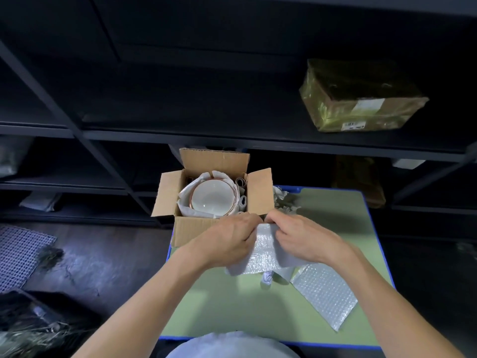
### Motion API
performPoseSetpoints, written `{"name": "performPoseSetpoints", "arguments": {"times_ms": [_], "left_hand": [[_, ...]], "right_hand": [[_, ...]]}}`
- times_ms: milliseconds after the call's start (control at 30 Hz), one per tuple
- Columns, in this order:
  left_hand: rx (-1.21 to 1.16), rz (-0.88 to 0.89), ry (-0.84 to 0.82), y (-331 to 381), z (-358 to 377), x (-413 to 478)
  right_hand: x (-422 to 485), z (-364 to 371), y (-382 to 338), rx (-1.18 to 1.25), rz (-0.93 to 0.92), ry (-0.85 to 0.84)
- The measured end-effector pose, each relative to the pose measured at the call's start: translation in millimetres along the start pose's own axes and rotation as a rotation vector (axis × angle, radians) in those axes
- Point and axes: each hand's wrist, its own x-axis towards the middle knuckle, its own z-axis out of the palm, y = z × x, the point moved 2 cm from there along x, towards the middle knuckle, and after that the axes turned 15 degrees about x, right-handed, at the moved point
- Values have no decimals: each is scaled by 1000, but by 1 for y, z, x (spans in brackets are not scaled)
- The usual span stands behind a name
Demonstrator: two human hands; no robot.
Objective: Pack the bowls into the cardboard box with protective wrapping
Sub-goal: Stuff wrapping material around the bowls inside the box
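Note:
An open cardboard box [196, 229] stands at the far left corner of a green table [227, 308]. Inside it a white bowl with a reddish rim [212, 197] sits nested in white wrapping paper [184, 196]. Just in front of the box, my left hand [229, 240] and my right hand [300, 235] both grip the top edge of a bubble wrap sheet [265, 257], fingers curled over it. The sheet hangs down from my hands toward the table.
A second bubble wrap piece [326, 295] lies on the table at the right. Crumpled paper [284, 200] sits behind the box's right flap. Dark metal shelving [232, 140] stands beyond the table, with a taped parcel [358, 99] on it. A mesh mat [18, 254] lies on the floor, left.

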Motion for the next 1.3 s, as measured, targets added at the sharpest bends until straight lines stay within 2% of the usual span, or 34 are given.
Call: {"name": "performPoseSetpoints", "arguments": {"times_ms": [133,233,367,533,700,833,900,1100,1300], "left_hand": [[-27,29,-148,-22,-6,-16],[-40,25,-174,-38,-11,-27],[-52,84,-103,-56,-17,-37],[-39,69,-90,-79,-24,-50],[-45,64,65,-90,-27,-64],[116,104,155,-95,-28,-68],[150,114,114,-98,-27,-68],[59,123,-51,-106,-23,-74],[95,78,-51,-114,-20,-75]], "right_hand": [[5,2,-15,84,1,-65],[9,8,-28,104,3,-87],[14,22,-47,102,-56,-102],[22,35,-62,109,-172,-3],[34,41,-72,85,-168,83],[41,45,-75,137,-110,54],[42,49,-76,160,-84,9],[45,50,-81,112,-72,18],[44,58,-86,165,-51,-23]]}}
